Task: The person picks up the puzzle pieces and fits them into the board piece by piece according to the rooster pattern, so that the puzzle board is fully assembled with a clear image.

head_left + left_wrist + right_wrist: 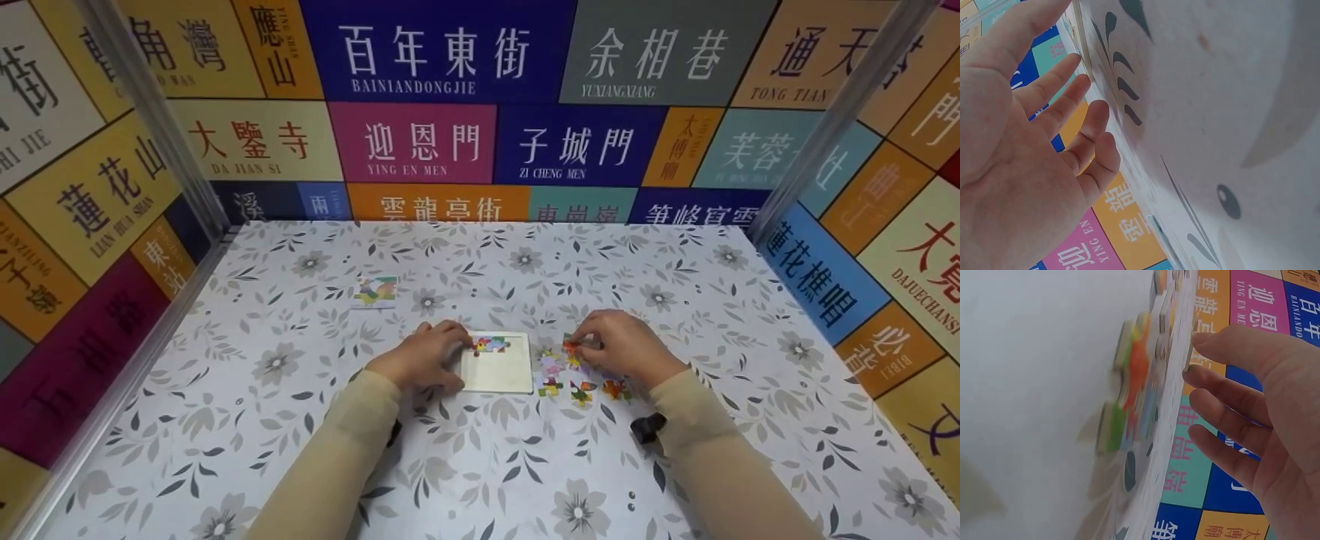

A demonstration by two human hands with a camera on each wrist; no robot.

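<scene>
A pale puzzle tray (pixel 496 371) lies on the floral table, with a few coloured pieces (pixel 491 345) set along its top edge. My left hand (pixel 456 343) rests at the tray's left edge; in the left wrist view its fingers (pixel 1081 93) are relaxed and hold nothing. Several loose pieces (pixel 579 388) lie right of the tray, and show as a stack of colours (pixel 1137 382) in the right wrist view. Over them, my right hand (pixel 582 345) pinches a small puzzle piece (pixel 1190 354) between thumb and fingertip.
A small picture card (pixel 376 291) lies further back on the left. The floral tablecloth (pixel 262 420) is enclosed by walls with colourful Chinese signs (pixel 412 142) and metal posts (pixel 161 120). Black wrist straps (pixel 648 427) show under the sleeves.
</scene>
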